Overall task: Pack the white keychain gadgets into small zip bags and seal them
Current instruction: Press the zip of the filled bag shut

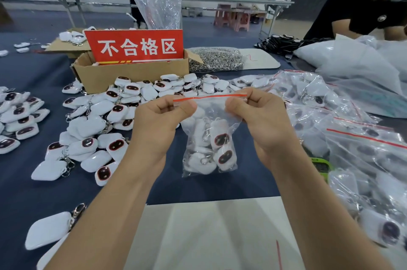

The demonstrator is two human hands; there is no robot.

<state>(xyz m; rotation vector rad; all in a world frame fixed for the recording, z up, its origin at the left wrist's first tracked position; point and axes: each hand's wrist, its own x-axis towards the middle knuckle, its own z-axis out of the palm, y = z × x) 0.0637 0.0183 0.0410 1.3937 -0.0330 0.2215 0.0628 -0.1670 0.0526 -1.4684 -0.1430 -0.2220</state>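
Broadly, a dark blue table (198, 188) fills the view. On its right lies a heap of filled bags (352, 137); on its left, loose white gadgets (92, 128) spread in a pile that reaches a cardboard box (132, 75) bearing a red sign (134, 46). A bag of metal rings (215, 59) lies just right of the box. Between the two heaps, held up over the cloth at centre, hangs the zip bag (209, 137): long axis upright, mouth upward, its red zip strip (209, 96) running level from left to right. Several gadgets sit in its lower half, two dark faces toward the camera. The left hand (158, 120) pinches the strip's left end between thumb and forefinger; the right hand (264, 120) pinches the right end likewise, other fingers curled
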